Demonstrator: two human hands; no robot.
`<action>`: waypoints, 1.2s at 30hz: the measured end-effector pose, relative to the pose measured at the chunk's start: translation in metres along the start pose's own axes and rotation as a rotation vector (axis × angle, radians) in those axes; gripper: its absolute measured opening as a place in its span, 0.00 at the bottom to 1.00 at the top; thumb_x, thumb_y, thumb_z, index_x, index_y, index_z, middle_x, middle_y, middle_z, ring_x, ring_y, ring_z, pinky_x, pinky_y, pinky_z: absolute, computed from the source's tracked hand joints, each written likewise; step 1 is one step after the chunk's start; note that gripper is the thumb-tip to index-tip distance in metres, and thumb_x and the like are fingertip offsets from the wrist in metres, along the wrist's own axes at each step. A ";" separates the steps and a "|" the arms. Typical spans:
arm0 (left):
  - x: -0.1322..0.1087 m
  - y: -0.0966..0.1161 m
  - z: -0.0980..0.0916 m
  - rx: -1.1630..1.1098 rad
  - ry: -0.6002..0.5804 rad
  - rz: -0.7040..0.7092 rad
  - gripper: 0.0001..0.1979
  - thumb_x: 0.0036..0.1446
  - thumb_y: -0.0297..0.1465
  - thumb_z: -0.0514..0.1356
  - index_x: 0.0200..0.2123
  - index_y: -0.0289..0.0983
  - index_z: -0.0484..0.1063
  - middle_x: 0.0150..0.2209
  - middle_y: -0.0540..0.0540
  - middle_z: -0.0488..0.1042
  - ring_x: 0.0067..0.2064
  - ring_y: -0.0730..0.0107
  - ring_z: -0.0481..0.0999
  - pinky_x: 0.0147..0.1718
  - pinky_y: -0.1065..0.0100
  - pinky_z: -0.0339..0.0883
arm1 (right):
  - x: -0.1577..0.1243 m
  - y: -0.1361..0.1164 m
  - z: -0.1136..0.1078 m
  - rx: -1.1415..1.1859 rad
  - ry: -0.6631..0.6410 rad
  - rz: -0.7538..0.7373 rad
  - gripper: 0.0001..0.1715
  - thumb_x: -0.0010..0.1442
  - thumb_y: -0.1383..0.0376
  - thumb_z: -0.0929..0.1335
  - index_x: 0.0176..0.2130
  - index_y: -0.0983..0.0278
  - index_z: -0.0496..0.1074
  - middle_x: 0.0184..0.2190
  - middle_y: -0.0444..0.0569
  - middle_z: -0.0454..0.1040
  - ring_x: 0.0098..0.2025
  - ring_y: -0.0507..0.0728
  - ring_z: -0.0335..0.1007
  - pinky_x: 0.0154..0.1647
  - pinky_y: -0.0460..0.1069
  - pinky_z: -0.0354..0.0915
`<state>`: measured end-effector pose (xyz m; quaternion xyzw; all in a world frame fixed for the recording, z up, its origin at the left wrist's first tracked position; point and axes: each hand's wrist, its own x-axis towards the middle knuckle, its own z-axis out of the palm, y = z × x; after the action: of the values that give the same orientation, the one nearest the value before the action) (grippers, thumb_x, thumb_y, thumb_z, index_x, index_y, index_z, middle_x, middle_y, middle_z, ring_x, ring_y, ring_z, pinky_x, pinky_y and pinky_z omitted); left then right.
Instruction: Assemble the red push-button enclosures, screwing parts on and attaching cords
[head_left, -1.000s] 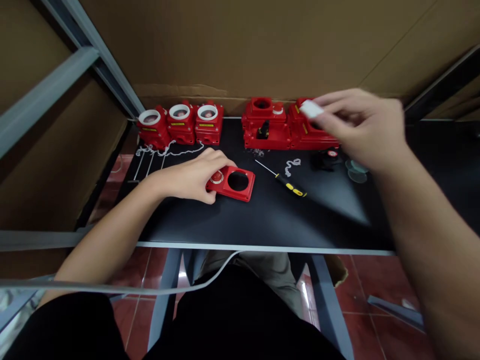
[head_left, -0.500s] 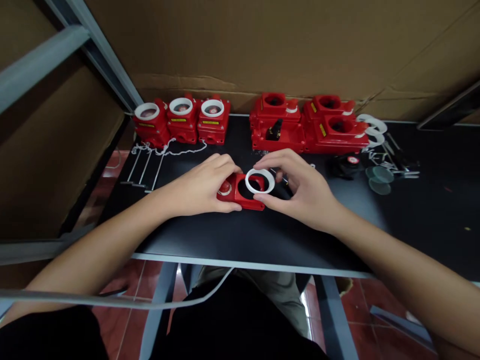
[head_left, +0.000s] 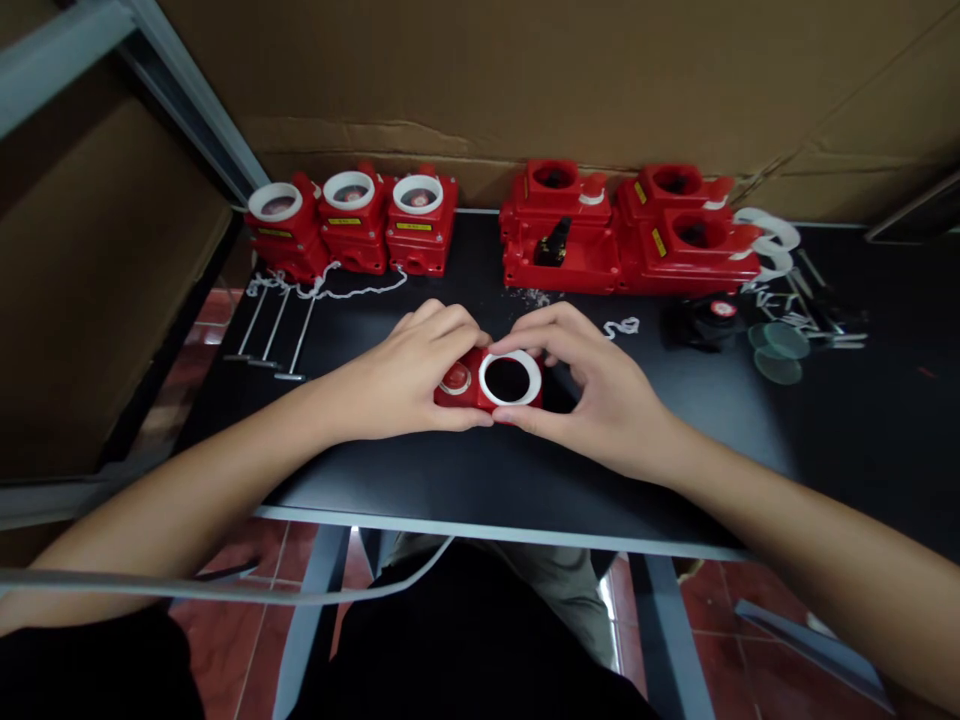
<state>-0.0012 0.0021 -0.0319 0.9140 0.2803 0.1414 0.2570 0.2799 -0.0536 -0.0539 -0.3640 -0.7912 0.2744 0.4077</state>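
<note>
A red housing cover (head_left: 474, 372) lies on the black tabletop in front of me, a red cap on its left part and a round opening at its right. My left hand (head_left: 416, 375) grips the cover's left end, thumb along the near edge and fingers over the far edge. Over the round opening sits a white ring (head_left: 531, 372), lying flat against the cover. My right hand (head_left: 600, 385) is curved around the ring, thumb at its near side and fingertips at its far side. Through the ring the opening looks dark.
Three red boxes with white rings (head_left: 420, 225) stand back left, with white cords and small metal T-bars (head_left: 296, 340) before them. Back right are more red housings (head_left: 559, 262), white rings (head_left: 772, 228), a black part (head_left: 705, 325) and clear glass discs (head_left: 778, 350).
My right hand has brought the white ring down and slightly left, from tilted above the cover to flat over its opening. The left hand keeps its hold on the cover.
</note>
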 end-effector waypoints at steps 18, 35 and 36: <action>-0.001 -0.003 -0.007 -0.001 0.006 0.016 0.24 0.72 0.50 0.76 0.58 0.41 0.78 0.59 0.39 0.81 0.59 0.47 0.79 0.61 0.50 0.75 | 0.003 0.003 -0.002 -0.037 -0.032 0.034 0.27 0.68 0.56 0.87 0.62 0.55 0.85 0.59 0.53 0.85 0.62 0.66 0.82 0.70 0.64 0.80; -0.002 0.000 -0.010 0.021 0.064 0.060 0.23 0.73 0.50 0.75 0.58 0.41 0.79 0.55 0.39 0.83 0.54 0.50 0.81 0.57 0.52 0.77 | 0.008 0.002 -0.007 0.023 -0.100 0.083 0.31 0.68 0.47 0.87 0.63 0.54 0.86 0.60 0.55 0.85 0.63 0.67 0.80 0.73 0.66 0.76; -0.002 0.000 -0.010 0.025 0.065 0.063 0.22 0.74 0.49 0.75 0.57 0.40 0.79 0.55 0.39 0.83 0.54 0.50 0.81 0.57 0.53 0.77 | 0.008 0.003 -0.007 0.030 -0.103 0.090 0.31 0.68 0.47 0.87 0.63 0.54 0.87 0.60 0.55 0.85 0.63 0.67 0.80 0.74 0.66 0.76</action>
<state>-0.0068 0.0048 -0.0242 0.9204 0.2614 0.1754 0.2317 0.2839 -0.0449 -0.0484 -0.3785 -0.7897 0.3227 0.3590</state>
